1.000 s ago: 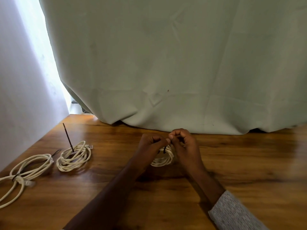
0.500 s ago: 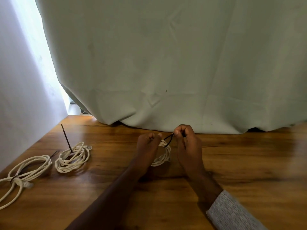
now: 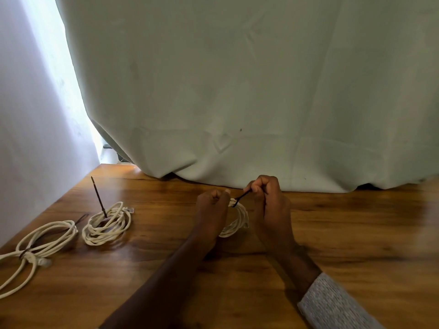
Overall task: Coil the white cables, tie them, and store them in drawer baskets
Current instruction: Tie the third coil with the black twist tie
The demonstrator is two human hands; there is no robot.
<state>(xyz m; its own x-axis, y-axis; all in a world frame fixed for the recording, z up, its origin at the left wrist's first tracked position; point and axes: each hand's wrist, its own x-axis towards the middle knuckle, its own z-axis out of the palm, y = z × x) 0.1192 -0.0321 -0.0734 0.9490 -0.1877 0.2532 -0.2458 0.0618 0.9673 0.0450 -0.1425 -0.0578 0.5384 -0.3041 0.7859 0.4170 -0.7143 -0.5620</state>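
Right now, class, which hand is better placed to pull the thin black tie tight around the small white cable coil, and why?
Probably the right hand: it already pinches the thin black tie's free end. The left hand grips the small white cable coil on the wooden table, steadying it.

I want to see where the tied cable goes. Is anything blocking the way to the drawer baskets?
Cannot tell: no drawer baskets are in view. Both hands, left and right, hold the coiled cable and its black tie on the table.
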